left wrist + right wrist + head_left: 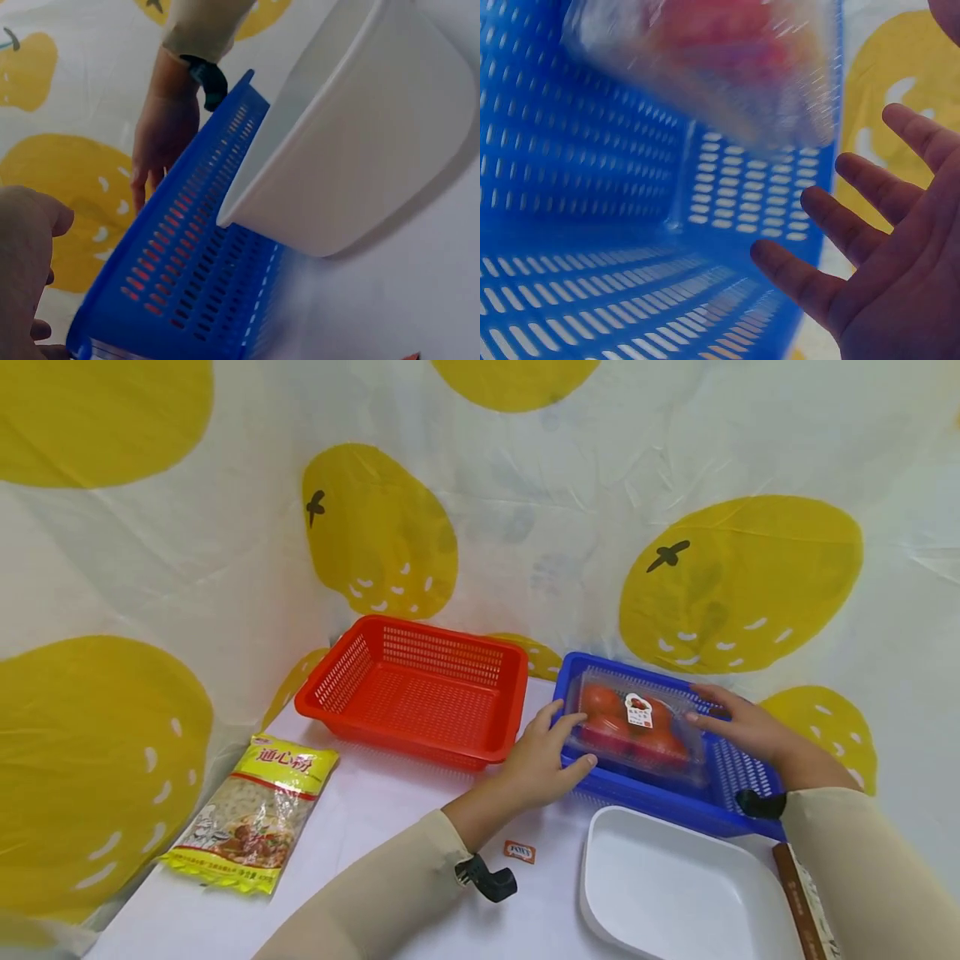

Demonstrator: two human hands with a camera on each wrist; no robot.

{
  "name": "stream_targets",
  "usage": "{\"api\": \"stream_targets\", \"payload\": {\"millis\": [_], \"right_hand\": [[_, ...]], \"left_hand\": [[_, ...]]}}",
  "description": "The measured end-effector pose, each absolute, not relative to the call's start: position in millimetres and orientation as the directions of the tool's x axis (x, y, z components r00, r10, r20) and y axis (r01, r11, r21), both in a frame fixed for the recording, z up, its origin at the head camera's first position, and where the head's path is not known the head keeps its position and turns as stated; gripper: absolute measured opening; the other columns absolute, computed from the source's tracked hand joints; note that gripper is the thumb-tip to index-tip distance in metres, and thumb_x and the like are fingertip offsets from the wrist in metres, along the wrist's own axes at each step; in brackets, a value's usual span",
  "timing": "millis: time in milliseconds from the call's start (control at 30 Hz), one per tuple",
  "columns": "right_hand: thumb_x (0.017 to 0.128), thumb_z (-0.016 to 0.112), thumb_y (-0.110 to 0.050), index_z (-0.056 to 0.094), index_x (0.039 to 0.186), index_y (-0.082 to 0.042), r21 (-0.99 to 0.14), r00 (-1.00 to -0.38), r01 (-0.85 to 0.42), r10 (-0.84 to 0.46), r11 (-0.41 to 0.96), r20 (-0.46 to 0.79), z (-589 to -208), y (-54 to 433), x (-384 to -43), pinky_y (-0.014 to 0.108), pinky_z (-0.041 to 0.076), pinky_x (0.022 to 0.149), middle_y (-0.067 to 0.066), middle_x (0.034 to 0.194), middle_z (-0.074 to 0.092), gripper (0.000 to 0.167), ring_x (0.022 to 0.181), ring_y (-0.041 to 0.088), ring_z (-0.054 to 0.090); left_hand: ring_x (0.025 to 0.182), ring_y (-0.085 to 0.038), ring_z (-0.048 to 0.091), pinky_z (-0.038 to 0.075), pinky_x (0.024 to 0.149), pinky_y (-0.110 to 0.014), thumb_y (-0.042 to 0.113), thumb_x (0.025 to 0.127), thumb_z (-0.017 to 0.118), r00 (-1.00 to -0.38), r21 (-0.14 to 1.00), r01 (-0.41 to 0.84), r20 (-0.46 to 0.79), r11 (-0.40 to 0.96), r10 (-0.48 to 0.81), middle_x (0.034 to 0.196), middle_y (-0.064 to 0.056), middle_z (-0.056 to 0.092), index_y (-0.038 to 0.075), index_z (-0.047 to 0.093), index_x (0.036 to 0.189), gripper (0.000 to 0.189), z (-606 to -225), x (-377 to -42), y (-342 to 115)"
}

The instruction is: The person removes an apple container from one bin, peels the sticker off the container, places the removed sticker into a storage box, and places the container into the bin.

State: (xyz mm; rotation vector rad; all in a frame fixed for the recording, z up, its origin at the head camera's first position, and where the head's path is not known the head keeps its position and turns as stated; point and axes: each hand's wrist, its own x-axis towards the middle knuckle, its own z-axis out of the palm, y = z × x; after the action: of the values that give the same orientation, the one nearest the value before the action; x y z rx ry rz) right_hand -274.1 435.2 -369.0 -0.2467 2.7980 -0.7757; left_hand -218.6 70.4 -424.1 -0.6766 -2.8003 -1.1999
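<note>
A clear plastic box of tomatoes (633, 727) with a white label sits in the blue basket (645, 806), towards its left part. My left hand (534, 768) hovers at the basket's left rim, fingers spread beside the box's left end and holding nothing. At the other end of the box, my right hand (757, 735) is over the basket with fingers extended. The right wrist view shows its straight, parted fingers (855, 232) apart from the blurred tomato box (720, 60). From the left wrist, the blue basket's slotted side (202, 255) hides most of its contents.
A red basket (442, 697) stands at the back left. Left of it lies a macaroni bag (255, 810). In front of the blue basket is a white tub (682, 885), with a brown box (801, 893) at its right. A small red card (519, 852) lies mid-table.
</note>
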Motion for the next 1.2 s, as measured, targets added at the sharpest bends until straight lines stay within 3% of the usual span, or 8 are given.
{"api": "stream_targets", "payload": {"millis": [333, 567, 733, 833, 1067, 1200], "right_hand": [[0.112, 0.047, -0.049, -0.007, 0.168, -0.001, -0.687, -0.942, 0.087, -0.165, 0.722, -0.293, -403, 471, -259, 0.078, 0.042, 0.106, 0.047, 0.163, 0.007, 0.092, 0.141, 0.069, 0.024], [0.110, 0.043, -0.059, -0.025, 0.166, -0.014, -0.723, -0.880, 0.233, -0.175, 0.650, -0.441, -420, 468, -266, 0.079, 0.033, 0.113, 0.042, 0.165, -0.002, 0.099, 0.145, 0.065, 0.020], [0.111, 0.043, -0.057, -0.029, 0.165, -0.022, -0.763, -0.871, 0.253, -0.204, 0.594, -0.447, -431, 462, -272, 0.078, 0.030, 0.115, 0.039, 0.166, -0.001, 0.097, 0.146, 0.062, 0.022], [0.111, 0.045, -0.056, -0.030, 0.165, -0.025, -0.787, -0.866, 0.261, -0.224, 0.558, -0.447, -434, 458, -277, 0.076, 0.029, 0.118, 0.038, 0.166, 0.002, 0.097, 0.147, 0.060, 0.024], [0.112, 0.048, -0.048, -0.031, 0.163, -0.028, -0.840, -0.860, 0.255, -0.284, 0.478, -0.423, -433, 448, -292, 0.073, 0.027, 0.120, 0.033, 0.168, 0.000, 0.097, 0.148, 0.057, 0.024], [0.112, 0.049, -0.043, -0.030, 0.164, -0.029, -0.858, -0.861, 0.230, -0.315, 0.458, -0.399, -431, 443, -297, 0.068, 0.037, 0.118, 0.031, 0.169, 0.001, 0.095, 0.147, 0.053, 0.027]], "left_hand": [[0.155, -0.032, 0.038, 0.042, 0.119, -0.057, 0.038, 0.107, 0.063, -0.952, 0.799, 0.277, 0.153, 0.534, 0.265, 0.175, -0.005, 0.025, 0.028, 0.054, 0.155, 0.050, -447, -218, 105], [0.148, -0.030, 0.047, 0.042, 0.120, -0.052, 0.033, 0.106, 0.065, -0.968, 0.905, 0.209, 0.137, 0.371, 0.212, 0.163, -0.008, 0.043, 0.027, 0.060, 0.147, 0.041, -468, -226, 103], [0.137, -0.020, 0.055, 0.048, 0.114, -0.050, 0.038, 0.105, 0.067, -0.971, 0.949, 0.149, 0.088, 0.277, 0.221, 0.149, 0.000, 0.055, 0.039, 0.058, 0.144, 0.040, -480, -229, 96], [0.134, -0.020, 0.056, 0.047, 0.114, -0.051, 0.036, 0.105, 0.067, -0.965, 0.957, 0.163, 0.104, 0.240, 0.240, 0.148, 0.000, 0.057, 0.039, 0.056, 0.146, 0.043, -484, -232, 93], [0.142, -0.021, 0.052, 0.043, 0.119, -0.054, 0.035, 0.107, 0.064, -0.964, 0.976, 0.125, 0.077, 0.177, 0.254, 0.155, 0.002, 0.054, 0.039, 0.049, 0.150, 0.046, -483, -238, 89], [0.147, -0.023, 0.048, 0.041, 0.120, -0.058, 0.037, 0.107, 0.063, -0.970, 0.982, 0.073, 0.030, 0.173, 0.242, 0.158, 0.004, 0.051, 0.044, 0.046, 0.150, 0.046, -482, -239, 88]]}}
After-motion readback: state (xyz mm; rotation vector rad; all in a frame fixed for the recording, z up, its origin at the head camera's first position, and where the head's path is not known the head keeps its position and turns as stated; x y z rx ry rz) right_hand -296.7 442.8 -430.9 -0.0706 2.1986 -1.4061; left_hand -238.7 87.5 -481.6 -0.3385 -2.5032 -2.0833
